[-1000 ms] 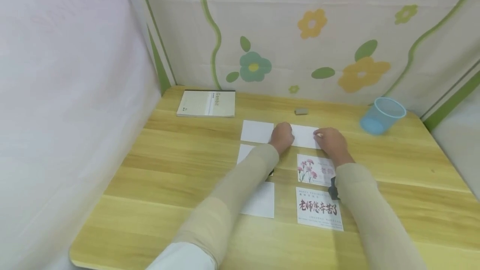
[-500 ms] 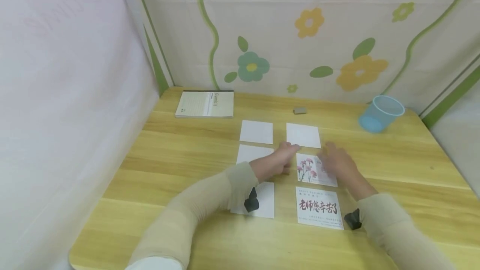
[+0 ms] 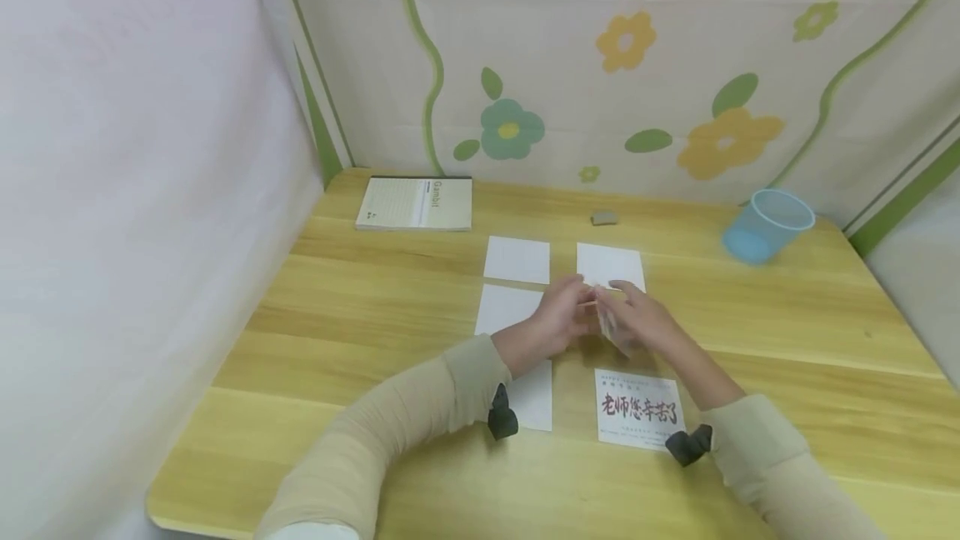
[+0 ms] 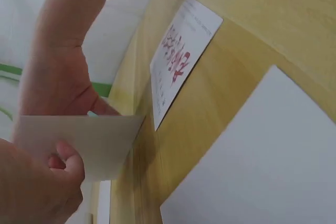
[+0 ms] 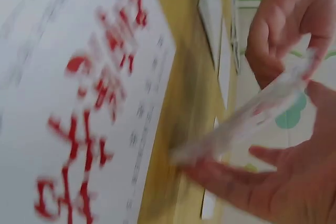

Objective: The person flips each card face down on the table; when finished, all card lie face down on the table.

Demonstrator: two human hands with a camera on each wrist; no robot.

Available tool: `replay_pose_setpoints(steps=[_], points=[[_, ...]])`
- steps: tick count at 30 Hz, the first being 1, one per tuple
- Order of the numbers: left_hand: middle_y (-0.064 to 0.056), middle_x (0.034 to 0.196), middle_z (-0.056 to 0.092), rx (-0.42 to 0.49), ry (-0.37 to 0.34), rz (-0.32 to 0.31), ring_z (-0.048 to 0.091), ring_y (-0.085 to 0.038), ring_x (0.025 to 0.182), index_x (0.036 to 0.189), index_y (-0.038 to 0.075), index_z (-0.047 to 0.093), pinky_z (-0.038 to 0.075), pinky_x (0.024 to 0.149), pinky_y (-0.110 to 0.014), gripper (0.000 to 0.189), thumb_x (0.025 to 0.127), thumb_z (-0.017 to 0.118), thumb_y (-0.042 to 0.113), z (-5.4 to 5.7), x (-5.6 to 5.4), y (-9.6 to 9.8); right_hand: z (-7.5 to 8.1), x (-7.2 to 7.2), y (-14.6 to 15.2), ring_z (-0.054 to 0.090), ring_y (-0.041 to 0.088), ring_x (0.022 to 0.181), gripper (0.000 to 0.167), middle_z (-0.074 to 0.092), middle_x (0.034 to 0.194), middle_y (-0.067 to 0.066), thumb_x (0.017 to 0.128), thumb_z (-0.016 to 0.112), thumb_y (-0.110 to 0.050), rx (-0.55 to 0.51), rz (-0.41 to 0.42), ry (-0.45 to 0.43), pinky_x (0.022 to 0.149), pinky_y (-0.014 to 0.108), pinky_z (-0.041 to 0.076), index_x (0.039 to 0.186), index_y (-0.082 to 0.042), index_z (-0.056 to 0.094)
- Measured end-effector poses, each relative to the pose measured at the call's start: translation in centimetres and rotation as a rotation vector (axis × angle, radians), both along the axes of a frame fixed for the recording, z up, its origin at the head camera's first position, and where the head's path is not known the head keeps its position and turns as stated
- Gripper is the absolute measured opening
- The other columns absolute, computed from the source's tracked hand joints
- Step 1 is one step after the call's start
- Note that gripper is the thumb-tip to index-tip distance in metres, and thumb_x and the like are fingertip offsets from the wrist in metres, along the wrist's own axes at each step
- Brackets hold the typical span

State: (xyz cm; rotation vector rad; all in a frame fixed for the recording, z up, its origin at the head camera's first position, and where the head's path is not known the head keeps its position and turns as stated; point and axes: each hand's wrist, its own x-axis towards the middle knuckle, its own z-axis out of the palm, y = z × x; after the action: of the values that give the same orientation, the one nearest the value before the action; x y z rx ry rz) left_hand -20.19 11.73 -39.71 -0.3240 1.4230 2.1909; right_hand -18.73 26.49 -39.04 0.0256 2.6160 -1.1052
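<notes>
Both hands hold a greeting card with pink flowers (image 3: 617,332), lifted off the wooden table (image 3: 375,457) and tilted on edge between them. My left hand (image 3: 551,319) pinches it from the left; its fingertips show against the blank back of the card (image 4: 100,135) in the left wrist view. From the other side my right hand (image 3: 648,319) grips it, fingers along the lower edge and thumb near the upper one, as the right wrist view shows. The printed side is blurred there. Just nearer the body lies a card with red lettering (image 3: 641,411).
Blank white cards lie in a left column, with a top-left card (image 3: 517,260) at its far end. Another white card (image 3: 610,263) lies beyond the hands. A notepad (image 3: 414,204), a small grey block (image 3: 603,218) and a blue translucent cup (image 3: 767,227) stand along the back.
Both hands have left the far white card and moved nearer the body. The flower card, flat on the table before, is now picked up and tilted between them.
</notes>
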Motion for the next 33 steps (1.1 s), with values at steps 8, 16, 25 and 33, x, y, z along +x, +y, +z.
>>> replay_pose_setpoints(steps=[8, 16, 25, 33], points=[[-0.004, 0.091, 0.058, -0.251, 0.127, -0.100, 0.057, -0.020, 0.076, 0.116, 0.016, 0.061, 0.052, 0.069, -0.035, 0.040, 0.079, 0.066, 0.003, -1.0, -0.4, -0.3, 1.3, -0.5, 0.5, 0.062, 0.014, 0.080, 0.050, 0.057, 0.108, 0.020, 0.095, 0.050, -0.026, -0.434, -0.184, 0.161, 0.066, 0.031, 0.055, 0.135, 0.001, 0.039], [-0.005, 0.075, 0.057, -0.426, 0.209, -0.163, 0.055, -0.015, 0.049, 0.111, 0.014, 0.065, 0.054, 0.061, -0.033, 0.042, 0.075, 0.064, -0.008, -1.1, -0.7, -1.2, 0.6, -0.2, 4.7, 0.059, 0.008, 0.082, 0.043, 0.061, 0.107, 0.008, 0.093, 0.053, -0.035, -0.272, -0.234, 0.280, 0.064, 0.020, 0.051, 0.125, -0.006, 0.054], [-0.005, 0.070, 0.053, -0.761, 0.503, -0.348, 0.054, -0.015, 0.045, 0.121, 0.007, 0.060, 0.045, 0.042, -0.020, 0.046, 0.078, 0.062, -0.010, -1.4, -1.7, -1.3, -2.1, 0.3, 7.7, 0.050, 0.041, 0.111, 0.050, 0.052, 0.123, 0.025, 0.089, 0.062, -0.032, -0.072, -0.004, 0.115, 0.080, 0.041, 0.051, 0.129, -0.003, 0.051], [-0.004, 0.111, 0.062, -1.130, 0.817, -0.582, 0.060, -0.014, 0.092, 0.112, 0.002, 0.062, 0.047, 0.078, -0.019, 0.034, 0.079, 0.059, -0.004, -1.8, -1.5, -0.7, -3.3, 0.5, 7.2, 0.061, 0.023, 0.069, 0.038, 0.061, 0.097, 0.021, 0.086, 0.064, -0.012, 0.034, 0.061, 0.128, 0.057, 0.031, 0.053, 0.120, 0.003, 0.056]])
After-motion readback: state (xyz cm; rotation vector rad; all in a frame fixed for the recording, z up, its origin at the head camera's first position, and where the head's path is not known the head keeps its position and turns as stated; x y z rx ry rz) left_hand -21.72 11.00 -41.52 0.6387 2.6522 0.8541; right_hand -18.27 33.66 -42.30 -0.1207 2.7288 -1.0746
